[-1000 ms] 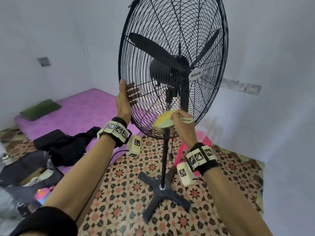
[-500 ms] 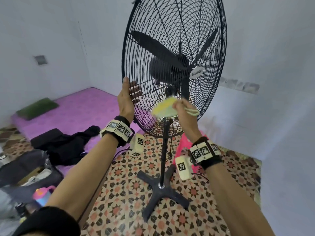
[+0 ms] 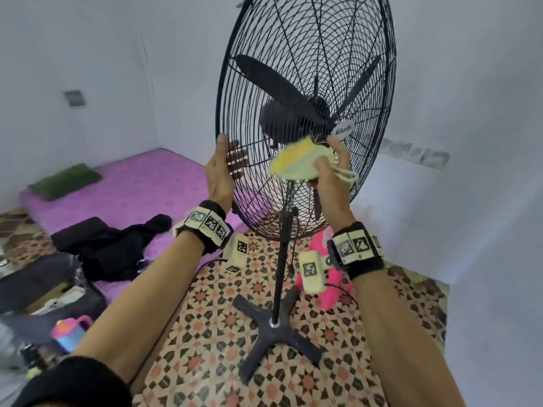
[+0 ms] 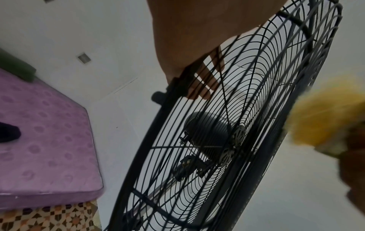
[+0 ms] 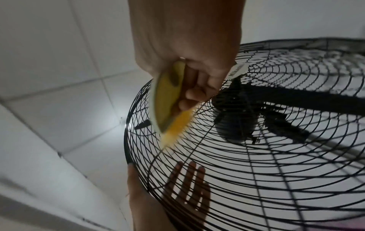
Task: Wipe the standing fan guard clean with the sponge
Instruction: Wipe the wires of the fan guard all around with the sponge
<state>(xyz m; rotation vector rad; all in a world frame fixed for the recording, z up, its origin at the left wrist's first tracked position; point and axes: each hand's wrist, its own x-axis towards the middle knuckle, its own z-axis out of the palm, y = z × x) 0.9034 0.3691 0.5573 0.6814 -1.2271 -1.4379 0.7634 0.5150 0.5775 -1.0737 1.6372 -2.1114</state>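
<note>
The black wire fan guard (image 3: pixel 308 69) stands in front of me on a pole, its blades and motor behind it. My left hand (image 3: pixel 220 171) steadies the guard's left rim: the thumb lies along the front, and the straight fingers (image 5: pixel 189 176) lie flat behind the wires. My right hand (image 3: pixel 332 183) grips a yellow sponge (image 3: pixel 296 164) with a pale backing. The sponge presses on the front wires just below the hub badge. The right wrist view shows the sponge (image 5: pixel 169 100) edge-on against the guard (image 5: pixel 256 156). The left wrist view shows the sponge (image 4: pixel 324 121) blurred at the right.
The fan's cross base (image 3: pixel 273 333) stands on patterned floor tiles. A purple mattress (image 3: pixel 132 183) with a green pillow (image 3: pixel 64 180) and black clothes (image 3: pixel 111 245) lies to the left. A pink object (image 3: pixel 332 277) sits behind the pole. White walls close in behind and to the right.
My right hand has slid the sponge up the guard from near its bottom edge to just under the hub. The left hand has stayed on the left rim.
</note>
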